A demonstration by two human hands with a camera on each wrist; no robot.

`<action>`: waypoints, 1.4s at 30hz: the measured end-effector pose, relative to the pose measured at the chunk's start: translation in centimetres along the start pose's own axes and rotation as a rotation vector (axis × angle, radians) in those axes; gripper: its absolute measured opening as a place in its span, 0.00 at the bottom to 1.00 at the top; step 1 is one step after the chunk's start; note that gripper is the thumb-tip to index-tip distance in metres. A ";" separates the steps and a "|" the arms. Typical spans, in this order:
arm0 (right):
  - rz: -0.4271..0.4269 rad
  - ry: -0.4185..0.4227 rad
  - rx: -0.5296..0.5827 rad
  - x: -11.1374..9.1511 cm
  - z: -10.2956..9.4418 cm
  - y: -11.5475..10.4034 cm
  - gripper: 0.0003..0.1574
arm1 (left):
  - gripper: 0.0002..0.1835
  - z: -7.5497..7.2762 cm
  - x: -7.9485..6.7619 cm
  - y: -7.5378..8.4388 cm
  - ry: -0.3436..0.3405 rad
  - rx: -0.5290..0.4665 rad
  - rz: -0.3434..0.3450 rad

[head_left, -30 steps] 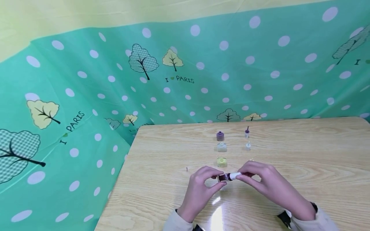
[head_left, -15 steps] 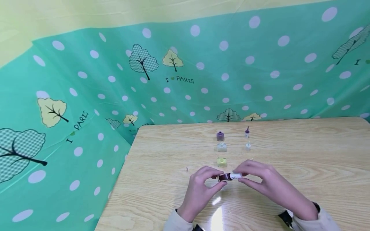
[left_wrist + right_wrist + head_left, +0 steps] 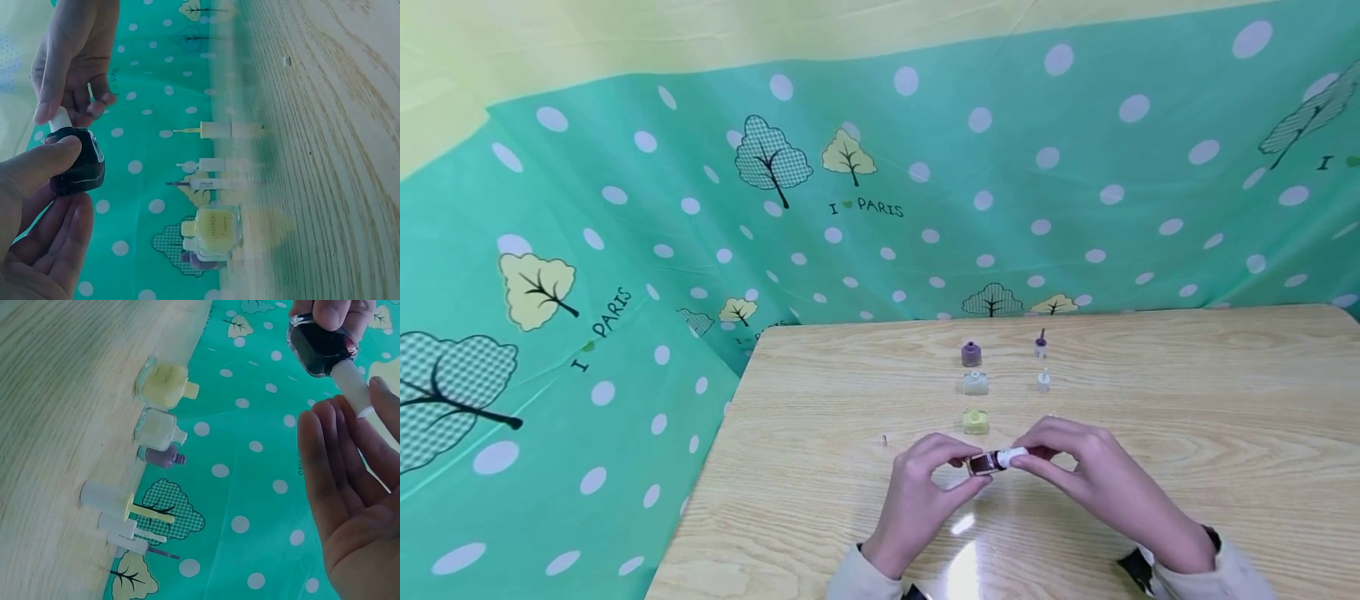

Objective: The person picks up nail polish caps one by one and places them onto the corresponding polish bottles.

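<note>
My left hand holds a small nail polish bottle of dark polish by its glass body, thumb on one side and fingers on the other. Its white cap is on the neck and points right. At the cap's end, the thumb and fingers of my right hand pinch it. The bottle is up off the table, lying nearly sideways. Beyond the hands stand a yellow polish bottle, a whitish one and a purple one, all uncapped, in a column.
Right of the bottles, a purple brush cap and a white brush cap stand with brushes up. A yellow brush cap is mostly hidden behind my right hand in the head view. A tiny bit lies on the wooden table.
My right fingers loosened around the cap half a second ago and now pinch its end again. The bottle has tilted slightly, cap end up. The left hand keeps its hold.
</note>
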State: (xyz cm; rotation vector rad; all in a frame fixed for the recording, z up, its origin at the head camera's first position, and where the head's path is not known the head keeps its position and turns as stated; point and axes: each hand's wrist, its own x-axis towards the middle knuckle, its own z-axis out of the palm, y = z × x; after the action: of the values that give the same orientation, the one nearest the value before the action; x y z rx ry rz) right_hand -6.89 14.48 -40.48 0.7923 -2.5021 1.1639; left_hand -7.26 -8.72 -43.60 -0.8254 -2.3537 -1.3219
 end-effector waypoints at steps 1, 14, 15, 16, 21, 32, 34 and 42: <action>-0.004 -0.003 -0.001 0.0 0.0 0.0 0.13 | 0.14 0.0 0.0 0.0 0.002 0.000 0.000; -0.158 0.015 -0.015 0.0 -0.1 0.3 0.22 | 0.15 0.1 -0.1 -0.3 -0.004 0.000 -0.012; -0.155 0.017 -0.015 -0.1 0.0 0.3 0.22 | 0.15 0.1 -0.1 -0.3 -0.002 0.000 -0.012; -0.149 0.017 -0.015 -0.1 0.0 0.2 0.22 | 0.15 0.1 -0.1 -0.2 -0.001 0.001 -0.013; -0.098 0.004 -0.014 -0.2 0.1 0.1 0.20 | 0.15 0.0 -0.2 -0.1 -0.022 -0.009 -0.048; -0.057 -0.043 0.004 -0.4 0.1 0.3 0.19 | 0.15 0.0 -0.4 0.2 -0.117 0.035 -0.105; -0.053 -0.050 0.009 -0.5 0.1 0.3 0.19 | 0.15 0.0 -0.4 0.2 -0.114 0.031 -0.103; -0.067 -0.050 0.026 -0.6 0.0 0.4 0.19 | 0.14 0.3 -0.4 0.2 -0.119 0.012 -0.075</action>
State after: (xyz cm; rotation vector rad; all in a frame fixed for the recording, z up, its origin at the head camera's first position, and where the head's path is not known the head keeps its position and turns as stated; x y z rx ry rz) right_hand -6.61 14.89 -41.03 0.9160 -2.4846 1.1700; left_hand -6.78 -8.51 -43.84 -0.8415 -2.5052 -1.3205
